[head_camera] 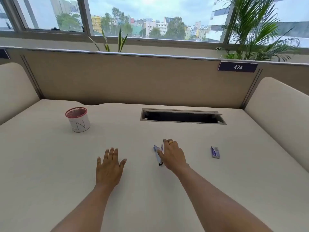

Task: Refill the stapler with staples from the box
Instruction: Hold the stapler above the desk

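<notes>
**Lilac stapler (158,154) under the right hand (173,155), box of staples (215,152) well to its right**

Pale cream bench (150,198) beneath both hands. Left hand (109,166) palm down and flat on it, fingers (111,152) straight and a little spread, thumb out to the side, nothing in it. Right hand reaching forward, laid over the right side of the stapler, thumb resting along the stapler's body, a gold ring (170,142) on 1 finger. Fingers of that hand gently curved. Impossible to tell whether closed round the stapler or only resting on it.

Stapler lilac and white, lying lengthwise on the bench, between the 2 hands and touching the right one. Dark end pointing back toward the wrist, front end showing just past the thumb.

Small purple and grey box of staples flat on the bench, well to the right of the right hand, apart from it and from the stapler, untouched.

Beyond the left hand and a little to its left, a white cup (78,119) with a pink mesh rim, upright, dark letters on its side. Beyond the right hand, a long open cable slot (183,116) sunk into the bench. Farther back, a beige partition (133,77) with a dark label (237,67) reading 474, then green plants (254,30) and a window (150,10) onto city buildings.
</notes>
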